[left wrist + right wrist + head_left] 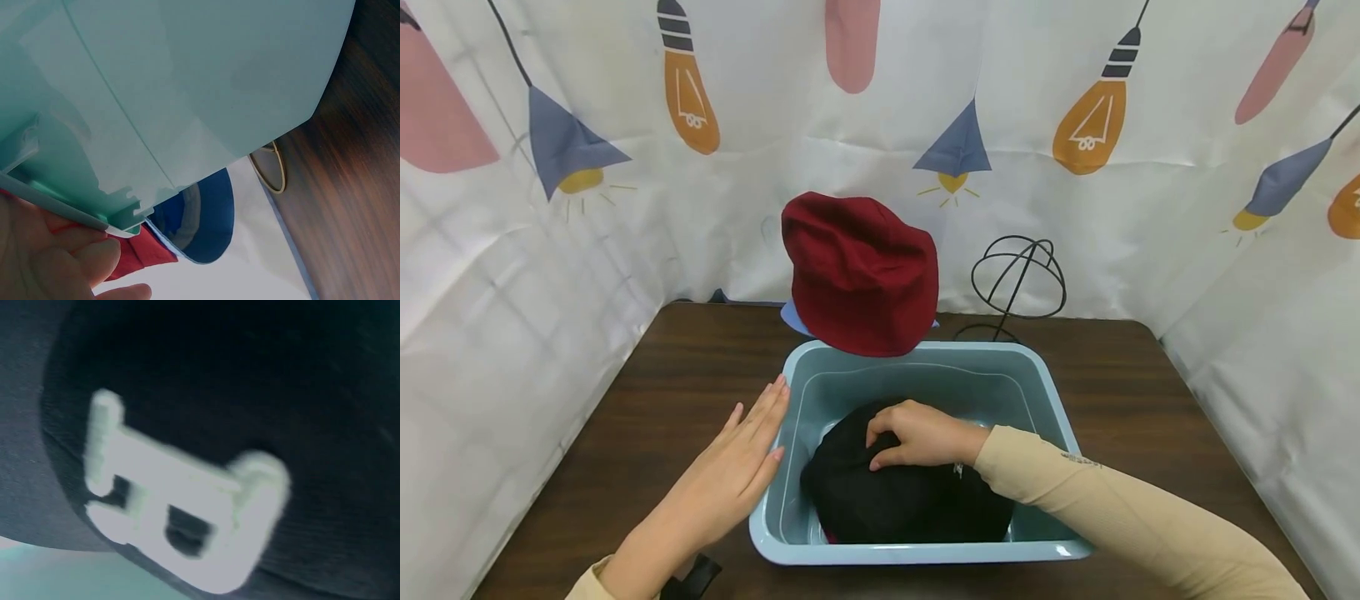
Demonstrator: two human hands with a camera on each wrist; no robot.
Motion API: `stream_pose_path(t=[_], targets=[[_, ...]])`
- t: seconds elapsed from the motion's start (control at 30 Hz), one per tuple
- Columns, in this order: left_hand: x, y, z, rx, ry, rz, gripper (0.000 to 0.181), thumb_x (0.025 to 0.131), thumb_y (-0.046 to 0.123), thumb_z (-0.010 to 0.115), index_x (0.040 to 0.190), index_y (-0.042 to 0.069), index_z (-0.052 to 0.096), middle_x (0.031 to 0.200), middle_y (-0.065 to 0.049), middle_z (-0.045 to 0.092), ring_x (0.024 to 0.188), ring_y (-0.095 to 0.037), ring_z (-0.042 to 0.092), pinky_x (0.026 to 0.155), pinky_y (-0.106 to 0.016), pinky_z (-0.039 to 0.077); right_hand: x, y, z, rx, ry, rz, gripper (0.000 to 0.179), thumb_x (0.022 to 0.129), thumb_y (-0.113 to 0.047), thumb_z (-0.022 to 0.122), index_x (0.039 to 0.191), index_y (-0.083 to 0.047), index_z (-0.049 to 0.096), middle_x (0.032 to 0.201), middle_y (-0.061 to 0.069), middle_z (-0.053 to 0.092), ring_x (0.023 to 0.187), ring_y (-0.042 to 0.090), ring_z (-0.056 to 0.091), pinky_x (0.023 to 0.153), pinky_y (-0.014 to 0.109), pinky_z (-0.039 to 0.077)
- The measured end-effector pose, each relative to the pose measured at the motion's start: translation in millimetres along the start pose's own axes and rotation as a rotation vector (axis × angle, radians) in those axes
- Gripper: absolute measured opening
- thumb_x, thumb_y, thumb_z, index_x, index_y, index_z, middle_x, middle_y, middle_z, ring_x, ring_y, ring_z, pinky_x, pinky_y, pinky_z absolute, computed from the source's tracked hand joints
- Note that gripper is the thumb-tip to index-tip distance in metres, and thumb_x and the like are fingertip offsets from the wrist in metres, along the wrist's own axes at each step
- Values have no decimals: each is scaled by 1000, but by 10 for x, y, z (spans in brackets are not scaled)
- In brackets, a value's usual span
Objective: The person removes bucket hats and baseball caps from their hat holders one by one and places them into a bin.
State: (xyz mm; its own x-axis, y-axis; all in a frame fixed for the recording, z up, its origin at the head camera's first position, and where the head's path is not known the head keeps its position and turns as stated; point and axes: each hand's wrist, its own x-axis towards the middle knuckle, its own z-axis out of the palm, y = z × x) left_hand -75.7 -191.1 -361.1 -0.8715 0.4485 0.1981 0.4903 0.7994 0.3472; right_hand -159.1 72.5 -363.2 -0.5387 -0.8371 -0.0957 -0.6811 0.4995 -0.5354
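Note:
A black hat (910,500) lies in the light blue plastic basin (917,554), with a sliver of dark red fabric under its lower left edge. My right hand (917,433) bends its fingers and thumb onto the hat's crown, fabric between the tips. Close up in the right wrist view, white raised lettering (187,506) shows on the black hat (206,381), slightly blurred; no fingers appear there. My left hand (737,454) lies with straight fingers along the basin's left rim. In the left wrist view, the left hand (56,256) is beside the basin's side wall (206,81).
Behind the basin, a dark red bucket hat (865,275) sits up high, a blue hat (219,219) showing beside it in the left wrist view. A black wire hat stand (1018,279) is at the back right. Everything is on a dark wood table (715,358) before a patterned curtain (865,125).

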Motion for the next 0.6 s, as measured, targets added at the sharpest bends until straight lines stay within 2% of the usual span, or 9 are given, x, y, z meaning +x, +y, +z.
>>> stream_pose_path(t=[0.23, 0.6], targets=[[18, 10, -6, -1, -12, -3, 63, 100, 26, 47, 152, 4, 18, 158, -9, 16, 144, -25, 14, 114, -50, 11, 23, 56, 77, -58, 17, 21, 19, 84, -24, 74, 99, -13, 70, 93, -5, 67, 83, 6, 57, 82, 21, 49], [13, 13, -5, -1, 0, 8, 63, 100, 25, 47, 152, 4, 18, 158, -9, 17, 144, -24, 13, 113, -52, 14, 84, 58, 209, -285, 42, 19, 18, 85, -30, 73, 95, -16, 71, 90, -8, 66, 83, 6, 60, 75, 20, 49]])
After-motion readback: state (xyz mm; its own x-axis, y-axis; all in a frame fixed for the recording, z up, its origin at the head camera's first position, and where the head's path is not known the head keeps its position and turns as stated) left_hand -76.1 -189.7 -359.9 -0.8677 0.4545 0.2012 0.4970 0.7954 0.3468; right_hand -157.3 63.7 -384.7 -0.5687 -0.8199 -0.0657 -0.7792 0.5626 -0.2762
